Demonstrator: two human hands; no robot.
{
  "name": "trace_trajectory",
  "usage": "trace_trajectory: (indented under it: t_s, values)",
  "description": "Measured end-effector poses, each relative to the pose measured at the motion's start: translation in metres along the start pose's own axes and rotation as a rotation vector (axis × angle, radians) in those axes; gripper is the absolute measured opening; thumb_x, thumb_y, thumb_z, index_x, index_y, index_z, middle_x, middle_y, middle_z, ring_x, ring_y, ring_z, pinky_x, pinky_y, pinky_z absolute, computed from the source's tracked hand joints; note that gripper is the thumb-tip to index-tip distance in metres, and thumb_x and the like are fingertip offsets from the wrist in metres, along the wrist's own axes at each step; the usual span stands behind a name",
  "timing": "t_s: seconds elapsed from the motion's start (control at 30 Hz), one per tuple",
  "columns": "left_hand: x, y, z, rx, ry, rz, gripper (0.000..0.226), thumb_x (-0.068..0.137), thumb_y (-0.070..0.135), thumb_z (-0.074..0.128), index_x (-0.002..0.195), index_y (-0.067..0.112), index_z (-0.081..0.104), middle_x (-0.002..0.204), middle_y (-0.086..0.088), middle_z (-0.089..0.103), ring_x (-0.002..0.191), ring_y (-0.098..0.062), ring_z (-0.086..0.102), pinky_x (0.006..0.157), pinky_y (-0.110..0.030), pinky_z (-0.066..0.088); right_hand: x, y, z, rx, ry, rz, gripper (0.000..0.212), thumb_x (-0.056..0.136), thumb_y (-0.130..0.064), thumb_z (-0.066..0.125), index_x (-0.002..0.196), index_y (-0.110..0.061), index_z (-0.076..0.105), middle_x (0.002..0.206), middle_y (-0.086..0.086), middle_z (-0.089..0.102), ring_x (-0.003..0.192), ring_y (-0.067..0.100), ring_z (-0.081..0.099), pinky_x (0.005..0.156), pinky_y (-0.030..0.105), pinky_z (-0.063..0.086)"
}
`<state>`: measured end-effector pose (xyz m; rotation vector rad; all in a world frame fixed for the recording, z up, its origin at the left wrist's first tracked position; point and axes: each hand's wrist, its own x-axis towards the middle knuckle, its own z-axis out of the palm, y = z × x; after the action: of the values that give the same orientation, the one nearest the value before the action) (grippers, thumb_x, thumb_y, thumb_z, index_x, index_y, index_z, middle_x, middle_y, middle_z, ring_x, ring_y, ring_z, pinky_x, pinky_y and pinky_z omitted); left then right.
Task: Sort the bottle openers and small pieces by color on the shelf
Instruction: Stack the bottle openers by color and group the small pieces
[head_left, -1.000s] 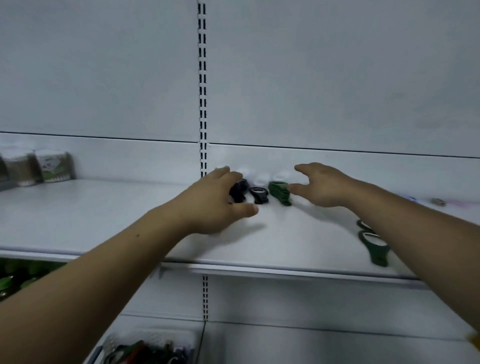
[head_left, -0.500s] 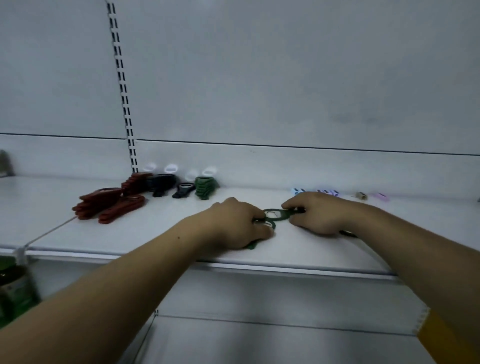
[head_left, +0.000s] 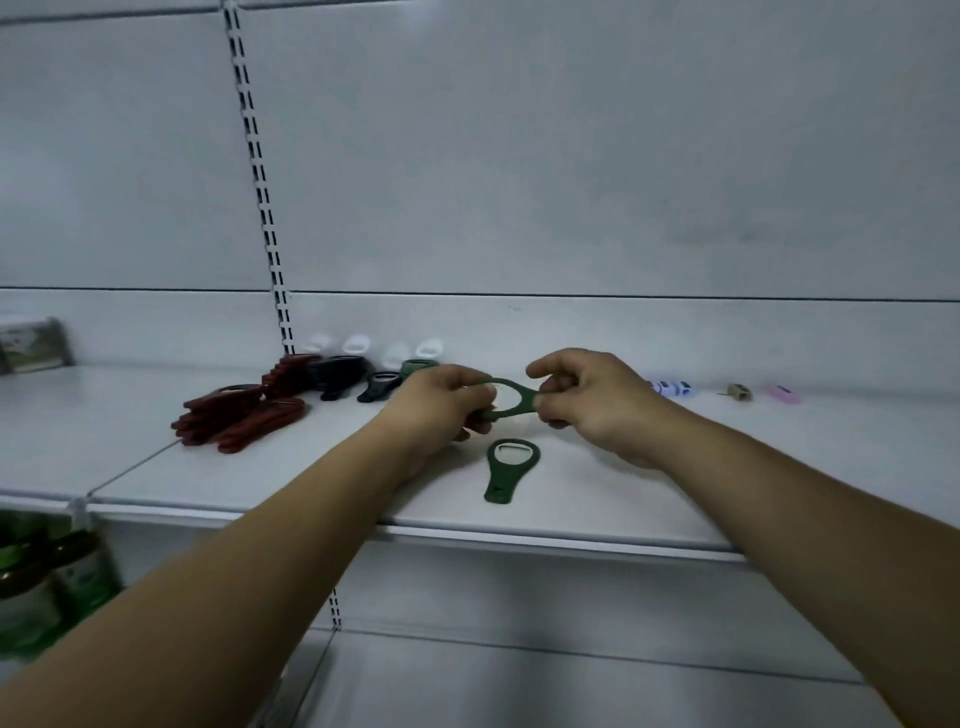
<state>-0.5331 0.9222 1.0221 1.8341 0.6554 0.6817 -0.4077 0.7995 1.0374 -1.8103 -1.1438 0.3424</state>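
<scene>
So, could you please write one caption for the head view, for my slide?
Left hand and right hand hold a flat green bottle opener above the white shelf.

free: shelf (head_left: 779, 493) front-right | obstacles: red openers (head_left: 239, 415) left; 1 green opener (head_left: 500, 483) centre; small pieces (head_left: 670, 388) rear right

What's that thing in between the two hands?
A green bottle opener. The left hand grips one end and the right hand pinches the other. The head view shows it.
</scene>
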Motion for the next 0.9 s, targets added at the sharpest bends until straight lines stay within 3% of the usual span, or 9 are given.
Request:
trace_trajectory:
  t_s: [0.1, 0.2, 0.27, 0.33, 0.43, 0.57, 0.67, 0.77, 0.9]
  values:
    - [0.006, -0.001, -0.011, -0.273, 0.151, -0.113, 0.01, 0.097, 0.007, 0.049, 0.102, 0.005, 0.057, 0.077, -0.008, 0.058, 0.056, -0.018, 0.061, 0.046, -0.023, 0.048, -0.016, -0.013, 0.006, -0.461, 0.033, 0.057, 0.066, 0.085, -0.049, 0.064, 0.137, -0.018, 0.04, 0.12, 0.003, 0.055, 0.107, 0.021, 0.054, 0.082, 0.03, 0.041]
    - [0.008, 0.0, -0.015, -0.396, 0.201, -0.168, 0.015, 0.097, 0.002, 0.039, 0.105, 0.006, 0.051, 0.092, -0.014, 0.061, 0.062, -0.024, 0.066, 0.045, -0.024, 0.049, -0.038, -0.028, 0.022, -0.762, -0.105, 0.096, 0.086, 0.075, -0.075, 0.053, 0.139, -0.021, 0.034, 0.13, 0.004, 0.052, 0.116, 0.024, 0.05, 0.084, 0.034, 0.043]
    - [0.007, 0.0, -0.014, -0.422, 0.176, -0.185, 0.019, 0.097, 0.001, 0.037, 0.112, 0.006, 0.049, 0.1, -0.016, 0.061, 0.067, -0.027, 0.068, 0.046, -0.025, 0.05, -0.041, -0.034, 0.028, -0.804, -0.185, 0.102, 0.075, 0.079, -0.064, 0.058, 0.137, -0.021, 0.036, 0.128, 0.003, 0.052, 0.111, 0.023, 0.051, 0.085, 0.034, 0.046]
    - [0.008, -0.002, -0.013, -0.441, 0.156, -0.188, 0.026, 0.097, 0.0, 0.037, 0.117, 0.009, 0.05, 0.111, -0.018, 0.06, 0.07, -0.029, 0.068, 0.047, -0.027, 0.052, -0.035, -0.035, 0.022, -0.827, -0.203, 0.128, 0.061, 0.084, -0.036, 0.062, 0.136, -0.018, 0.037, 0.121, 0.005, 0.055, 0.102, 0.022, 0.053, 0.084, 0.032, 0.048]
    - [0.008, -0.003, -0.012, -0.461, 0.155, -0.192, 0.032, 0.096, -0.004, 0.034, 0.113, 0.013, 0.055, 0.12, -0.019, 0.055, 0.072, -0.031, 0.066, 0.048, -0.027, 0.053, -0.029, -0.028, 0.005, -0.788, -0.198, 0.214, 0.054, 0.084, -0.014, 0.06, 0.135, -0.014, 0.041, 0.11, 0.004, 0.058, 0.096, 0.022, 0.058, 0.075, 0.029, 0.046]
    - [0.005, -0.001, -0.009, -0.441, 0.09, -0.185, 0.03, 0.095, -0.005, 0.037, 0.096, 0.012, 0.061, 0.113, -0.017, 0.053, 0.079, -0.034, 0.063, 0.049, -0.026, 0.055, -0.028, -0.014, -0.004, -0.422, -0.093, 0.13, 0.04, 0.084, -0.005, 0.063, 0.12, -0.02, 0.057, 0.094, -0.004, 0.062, 0.078, 0.012, 0.059, 0.063, 0.02, 0.044]
    - [-0.002, 0.005, -0.006, -0.413, -0.03, -0.159, 0.019, 0.098, 0.01, 0.045, 0.094, 0.012, 0.064, 0.101, -0.013, 0.059, 0.073, -0.025, 0.063, 0.051, -0.026, 0.055, -0.022, -0.011, -0.003, -0.082, 0.032, 0.038, 0.029, 0.086, -0.003, 0.063, 0.109, -0.021, 0.059, 0.082, -0.005, 0.065, 0.077, 0.016, 0.061, 0.07, 0.026, 0.049]
    - [-0.006, 0.005, -0.005, -0.381, -0.151, -0.12, 0.023, 0.097, 0.024, 0.053, 0.114, 0.01, 0.061, 0.103, -0.012, 0.062, 0.073, -0.026, 0.068, 0.053, -0.025, 0.053, -0.013, -0.01, 0.007, -0.111, 0.108, -0.028, 0.026, 0.087, -0.006, 0.063, 0.105, -0.023, 0.057, 0.085, -0.006, 0.067, 0.086, 0.019, 0.063, 0.077, 0.03, 0.05]
    - [-0.006, 0.001, -0.007, -0.358, -0.158, -0.093, 0.036, 0.094, -0.001, 0.049, 0.122, 0.02, 0.055, 0.105, -0.014, 0.06, 0.067, -0.029, 0.07, 0.051, -0.024, 0.052, -0.008, -0.005, -0.006, -0.269, 0.144, -0.019, 0.018, 0.091, -0.019, 0.061, 0.108, -0.023, 0.06, 0.098, -0.006, 0.064, 0.097, 0.018, 0.06, 0.085, 0.028, 0.045]
